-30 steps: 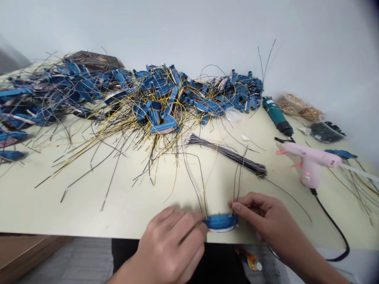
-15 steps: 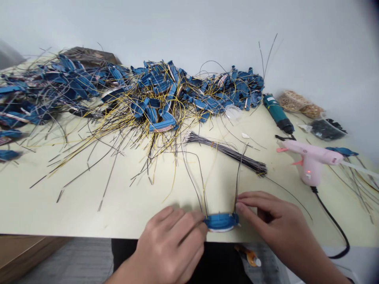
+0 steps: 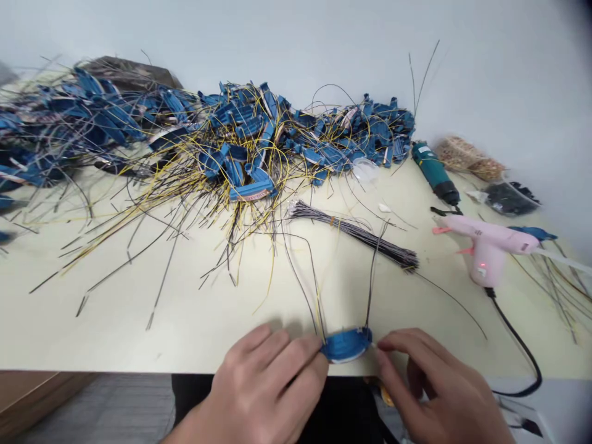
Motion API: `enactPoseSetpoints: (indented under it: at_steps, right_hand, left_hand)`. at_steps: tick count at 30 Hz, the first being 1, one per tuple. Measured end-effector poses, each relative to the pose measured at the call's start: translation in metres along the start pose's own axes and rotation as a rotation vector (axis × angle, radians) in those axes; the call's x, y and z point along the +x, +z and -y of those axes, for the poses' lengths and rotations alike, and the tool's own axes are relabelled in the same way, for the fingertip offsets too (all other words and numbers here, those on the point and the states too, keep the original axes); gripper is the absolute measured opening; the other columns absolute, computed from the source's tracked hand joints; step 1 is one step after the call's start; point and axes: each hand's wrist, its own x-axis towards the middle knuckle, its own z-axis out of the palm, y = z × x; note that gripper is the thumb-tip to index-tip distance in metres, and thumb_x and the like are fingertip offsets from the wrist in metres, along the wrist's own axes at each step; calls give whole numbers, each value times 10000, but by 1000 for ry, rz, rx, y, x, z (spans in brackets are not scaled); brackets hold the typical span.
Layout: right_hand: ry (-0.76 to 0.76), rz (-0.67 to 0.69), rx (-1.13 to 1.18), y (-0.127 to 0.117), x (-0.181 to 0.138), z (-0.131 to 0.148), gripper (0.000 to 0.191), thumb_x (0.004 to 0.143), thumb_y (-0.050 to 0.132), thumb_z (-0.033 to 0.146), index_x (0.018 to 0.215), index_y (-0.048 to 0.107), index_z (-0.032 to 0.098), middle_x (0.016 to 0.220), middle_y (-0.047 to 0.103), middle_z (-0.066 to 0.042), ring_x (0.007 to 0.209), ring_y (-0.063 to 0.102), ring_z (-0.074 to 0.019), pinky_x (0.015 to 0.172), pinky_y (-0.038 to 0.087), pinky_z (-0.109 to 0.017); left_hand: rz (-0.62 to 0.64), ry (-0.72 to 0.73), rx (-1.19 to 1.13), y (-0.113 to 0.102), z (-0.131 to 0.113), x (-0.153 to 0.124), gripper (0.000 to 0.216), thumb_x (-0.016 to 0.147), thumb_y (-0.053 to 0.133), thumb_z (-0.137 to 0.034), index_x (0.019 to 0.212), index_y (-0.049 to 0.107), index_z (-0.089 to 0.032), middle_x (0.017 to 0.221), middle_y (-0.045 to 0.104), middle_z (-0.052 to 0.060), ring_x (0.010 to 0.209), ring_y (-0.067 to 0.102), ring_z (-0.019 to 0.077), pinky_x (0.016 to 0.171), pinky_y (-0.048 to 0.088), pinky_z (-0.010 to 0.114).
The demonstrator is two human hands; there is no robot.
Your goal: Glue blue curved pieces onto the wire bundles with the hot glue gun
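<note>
A small curved blue plastic piece (image 3: 346, 345) lies at the near edge of the table (image 3: 139, 327), with thin black and yellow wires (image 3: 314, 277) rising from both its ends. My left hand (image 3: 268, 388) pinches the left end of the piece, fingers curled together. Just to the right of the piece is my right hand (image 3: 430, 382), its fingertips drawn together next to the right end; whether they touch it I cannot tell.
A large heap of blue pieces with tangled wires (image 3: 240, 142) fills the far half. A tied bundle of dark wires (image 3: 356, 234) lies in the middle. A pink glue gun (image 3: 485, 246) with black cord (image 3: 518, 345), a teal tool (image 3: 435, 172) and bags (image 3: 467, 160) sit right.
My right hand has slid down and back from the wires at the piece's right end to beside the table edge. The blue piece has tilted slightly. The left hand stays put.
</note>
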Motion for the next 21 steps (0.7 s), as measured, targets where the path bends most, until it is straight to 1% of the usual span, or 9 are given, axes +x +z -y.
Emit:
enactPoseSetpoints:
  at_steps: [2, 4, 8, 11, 16, 21]
  right_hand:
    - [50, -16, -12, 4, -1, 1, 143, 939, 504, 335, 864, 574, 236, 742, 624, 25, 453, 517, -83, 450, 434, -217]
    - [67, -19, -13, 5, -2, 0, 156, 944, 498, 346, 857, 568, 237, 708, 606, 36, 453, 517, -83, 443, 428, -212]
    - [19, -9, -19, 7, -3, -3, 99, 933, 532, 329, 896, 562, 242, 736, 615, 43, 496, 567, -79, 464, 445, -195]
    - [-26, -35, -32, 9, -2, -3, 90, 942, 515, 302, 894, 559, 240, 733, 610, 39, 543, 593, -92, 502, 451, -206]
    - [-79, -111, -87, 12, 0, 1, 137, 958, 482, 281, 860, 562, 227, 678, 584, 45, 501, 555, -88, 494, 414, -219]
    - [-106, -152, -177, 13, 1, 5, 172, 961, 481, 276, 825, 568, 218, 649, 573, 45, 493, 530, -92, 493, 369, -239]
  left_hand:
    - [-10, 15, 8, 0, 0, -1, 145, 793, 635, -79, 912, 714, -103, 966, 718, 74, 687, 589, 175, 622, 401, 343]
    - [-13, 23, 5, 1, 0, -3, 140, 791, 650, -89, 914, 716, -101, 975, 718, 75, 683, 580, 174, 621, 392, 343]
    - [-2, 26, -9, 2, 0, -5, 135, 785, 657, -89, 906, 717, -98, 963, 716, 75, 679, 570, 171, 628, 385, 344]
    - [-8, 24, 8, 2, 0, -4, 137, 785, 649, -79, 901, 718, -102, 957, 716, 71, 683, 577, 172, 625, 381, 344]
    - [-11, 33, 2, 2, 1, -4, 140, 773, 666, -87, 903, 716, -96, 969, 714, 82, 663, 565, 164, 598, 369, 339]
    - [-9, 70, -5, 3, 2, -6, 156, 772, 685, -106, 924, 717, -99, 983, 716, 79, 668, 569, 166, 585, 377, 337]
